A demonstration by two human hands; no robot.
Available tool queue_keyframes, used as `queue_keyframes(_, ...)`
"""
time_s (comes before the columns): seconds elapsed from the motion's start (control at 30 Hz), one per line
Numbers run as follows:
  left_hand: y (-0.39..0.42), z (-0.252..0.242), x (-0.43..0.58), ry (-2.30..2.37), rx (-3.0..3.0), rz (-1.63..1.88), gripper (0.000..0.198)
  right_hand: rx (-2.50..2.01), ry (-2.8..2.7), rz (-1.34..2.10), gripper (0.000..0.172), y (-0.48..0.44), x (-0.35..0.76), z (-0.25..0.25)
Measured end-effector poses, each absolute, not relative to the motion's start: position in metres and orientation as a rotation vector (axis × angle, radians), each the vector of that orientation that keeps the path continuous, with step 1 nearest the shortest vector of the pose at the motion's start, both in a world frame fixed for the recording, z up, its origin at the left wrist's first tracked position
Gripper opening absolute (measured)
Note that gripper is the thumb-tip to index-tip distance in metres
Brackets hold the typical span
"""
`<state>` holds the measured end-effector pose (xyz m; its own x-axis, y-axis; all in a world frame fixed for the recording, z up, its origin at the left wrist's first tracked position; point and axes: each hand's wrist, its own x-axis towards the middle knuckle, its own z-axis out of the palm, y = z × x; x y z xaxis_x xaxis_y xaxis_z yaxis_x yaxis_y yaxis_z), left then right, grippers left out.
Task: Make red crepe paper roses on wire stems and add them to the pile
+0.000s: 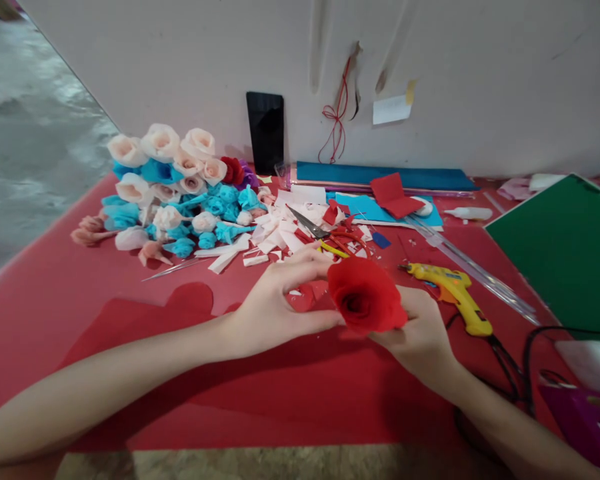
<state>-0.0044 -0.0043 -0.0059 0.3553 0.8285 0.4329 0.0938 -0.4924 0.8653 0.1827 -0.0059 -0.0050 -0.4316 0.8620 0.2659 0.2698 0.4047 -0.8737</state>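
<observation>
A: What lies around the hands?

B: On the red-covered bench [130, 373], far left, is a heap of peach and blue paper flowers [170, 193]. Beyond the hands are white paper scraps [275, 237] with metal scissors [313, 230]. A yellow plastic glue gun [455, 293] lies just right.

A: And the soft red paper rose [365, 295]?

B: Near the middle. The right hand [420, 333] grips it from below, fingers mostly hidden. The left hand [275, 307] pinches its left petals.
</observation>
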Motion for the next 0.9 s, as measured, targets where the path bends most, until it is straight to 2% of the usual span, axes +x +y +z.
queue_keyframes(0.13,-0.003,-0.003,-0.005,0.798,1.862,1.169,0.019,-0.926,-1.955,1.014,0.004,-0.005,0.184,-0.004)
queue_keyframes(0.33,-0.003,-0.006,-0.006,0.764,1.783,1.185,0.027,-0.821,-2.004,0.996,0.004,-0.002,0.181,-0.001)
queue_keyframes(0.5,0.006,-0.001,-0.013,0.821,1.838,1.142,0.066,-0.875,-1.962,1.016,0.005,-0.003,0.182,0.003)
queue_keyframes(0.53,0.009,0.002,-0.018,0.841,1.899,1.130,0.059,-0.910,-1.941,1.033,0.007,-0.003,0.184,0.004)
queue_keyframes(0.6,0.014,0.006,-0.030,0.852,2.081,0.998,0.012,-1.000,-1.879,1.100,0.009,-0.002,0.187,0.005)
queue_keyframes(0.7,0.013,0.003,-0.056,0.992,2.239,0.807,0.029,-1.137,-1.773,1.354,0.013,0.000,0.190,0.004)
queue_keyframes(0.77,0.007,-0.009,-0.077,1.156,2.262,0.667,0.020,-1.188,-1.725,1.633,0.019,0.002,0.188,-0.002)
queue_keyframes(0.9,-0.013,-0.041,-0.119,1.230,2.481,0.424,0.026,-1.199,-1.663,2.146,0.026,0.000,0.176,-0.029)
